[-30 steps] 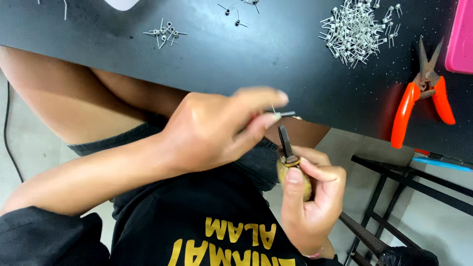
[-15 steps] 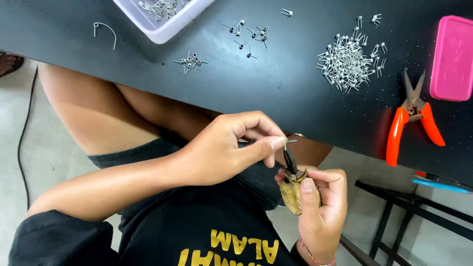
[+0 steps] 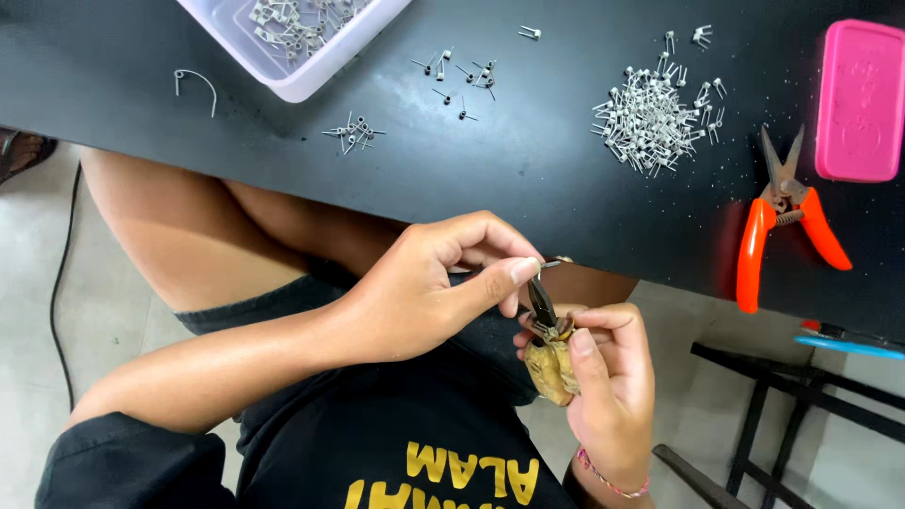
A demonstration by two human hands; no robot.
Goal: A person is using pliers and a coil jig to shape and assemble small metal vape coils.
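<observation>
One small metal pin (image 3: 551, 265) sits pinched between my left hand's (image 3: 429, 287) thumb and forefinger, just below the tabletop (image 3: 528, 179) edge, over my lap. My right hand (image 3: 603, 377) is curled tight round tan-handled pliers (image 3: 549, 344) — their dark tips point up at the pin. Farther out lie a pile of pins (image 3: 650, 118), orange cutters (image 3: 782, 217), a pink box (image 3: 860, 99) and a white tray (image 3: 302, 38).

One head-worn camera is looking steeply down from just above the person's lap, close to both hands. It is facing the near edge of the black bench (image 3: 528, 179), which is filling the upper part of the frame; the person's legs, shirt and grey floor (image 3: 28, 311) are filling the lower part.
</observation>
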